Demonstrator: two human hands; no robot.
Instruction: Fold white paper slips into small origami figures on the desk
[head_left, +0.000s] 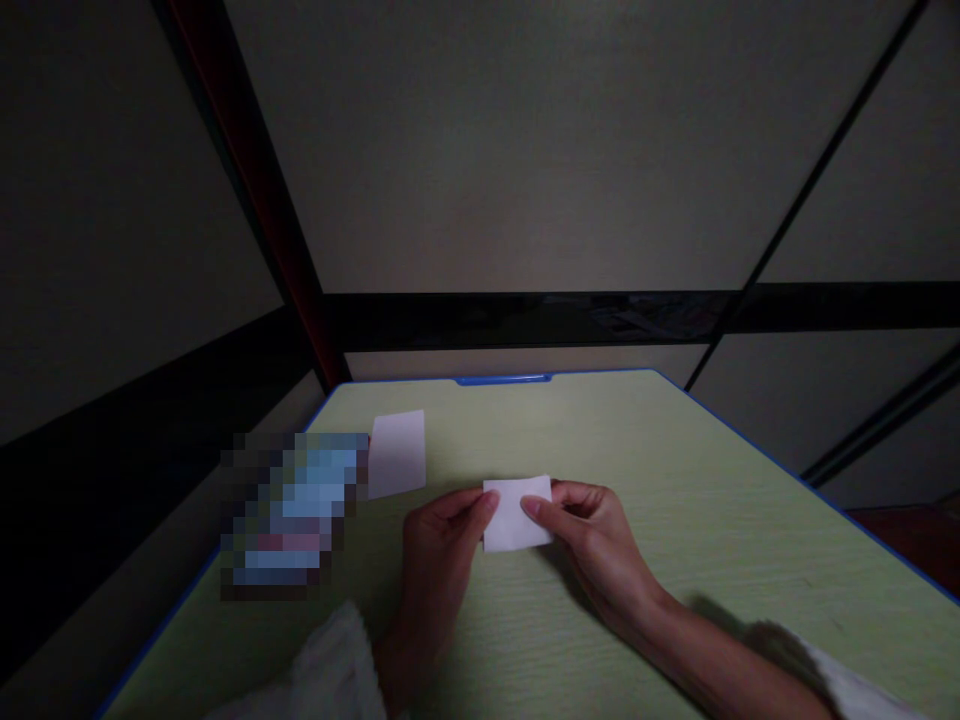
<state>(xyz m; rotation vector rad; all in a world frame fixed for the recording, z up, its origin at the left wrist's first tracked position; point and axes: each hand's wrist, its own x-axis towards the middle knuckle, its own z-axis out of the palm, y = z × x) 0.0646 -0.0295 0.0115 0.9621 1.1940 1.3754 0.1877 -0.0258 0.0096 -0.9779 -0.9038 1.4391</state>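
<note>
A small white rectangle of paper (514, 528) is held up between both hands over the middle of the table. My left hand (442, 550) pinches its left edge, thumb in front and fingers behind. On the opposite side, my right hand (600, 535) grips the right edge the same way, its thumb lying across the front face. The paper's face toward me looks blank. Whether it is folded I cannot tell. Farther back and to the left, a larger white sheet of paper (397, 455) lies flat on the table.
The pale green table (712, 540) has a blue rim and a blue handle piece (504, 380) at its far edge. A pixelated, screen-like object (307, 510) sits on the left side. Behind the table stand grey panels (517, 150) with a black band.
</note>
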